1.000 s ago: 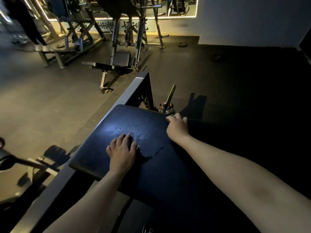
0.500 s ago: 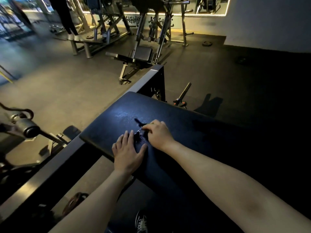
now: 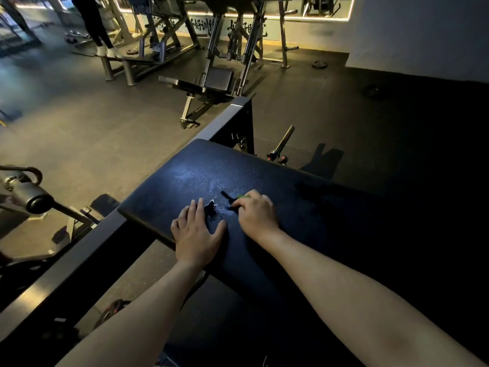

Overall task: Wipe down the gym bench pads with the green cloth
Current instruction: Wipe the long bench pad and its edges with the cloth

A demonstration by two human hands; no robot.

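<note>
though dim, grained glossy pad (image 3: 264, 181)

A grey bench machine (image 3: 211, 80) stands on the dark floor (image 3: 79, 123). Left of it is another steel frame (image 3: 137, 59), where a person's legs (image 3: 98, 25) show. Behind it runs a lit mirror strip (image 3: 304, 17). Right of it, two weight plates (image 3: 319, 64) lie near the wall (image 3: 423, 33). A bar (image 3: 283, 141) tilts nearer the camera.
</note>
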